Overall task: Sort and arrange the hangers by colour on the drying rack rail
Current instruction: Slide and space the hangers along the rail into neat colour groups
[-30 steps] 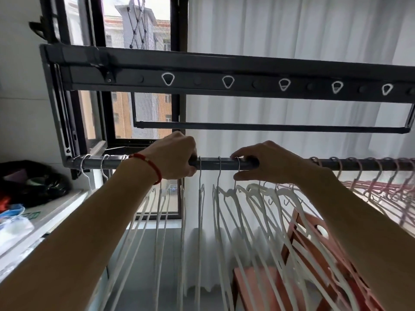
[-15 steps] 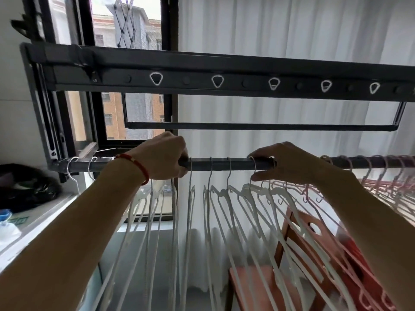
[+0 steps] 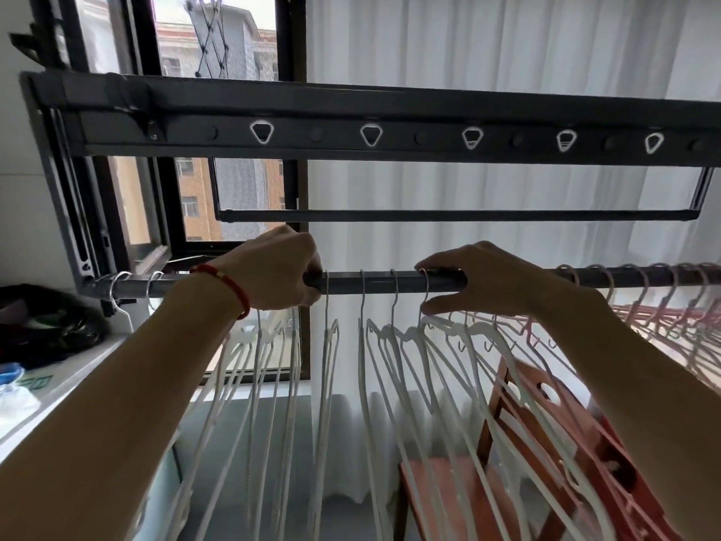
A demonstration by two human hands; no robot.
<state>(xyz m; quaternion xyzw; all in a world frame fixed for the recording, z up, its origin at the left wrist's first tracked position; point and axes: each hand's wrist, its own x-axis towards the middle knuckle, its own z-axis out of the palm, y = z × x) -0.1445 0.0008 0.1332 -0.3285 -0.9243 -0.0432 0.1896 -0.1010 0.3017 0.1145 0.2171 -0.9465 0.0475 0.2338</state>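
A dark grey rail (image 3: 374, 281) runs across the drying rack. My left hand (image 3: 279, 273), with a red bracelet at the wrist, grips the rail over the hooks of a bunch of white hangers (image 3: 269, 369) that hang below it. My right hand (image 3: 487, 281) holds the rail further right, fingers over the top and thumb beneath, beside a white hanger's hook (image 3: 424, 290). Three white hangers (image 3: 364, 345) hang spaced out between my hands. More white hangers fan out under my right hand. Pink hangers (image 3: 663, 318) fill the rail's right end.
An upper rack bar (image 3: 390, 126) with triangular holes runs overhead, a thinner bar (image 3: 468, 215) behind. A red wooden chair (image 3: 546, 443) stands below right. A window (image 3: 218, 189) is at the left, white curtains behind, a cluttered counter (image 3: 47, 388) at far left. Two bare wire hooks (image 3: 117, 290) sit at the rail's left end.
My right hand has slid to the right along the rail, and the gap between my hands has widened. The white hangers between them now hang further apart. My left hand stays on the rail.
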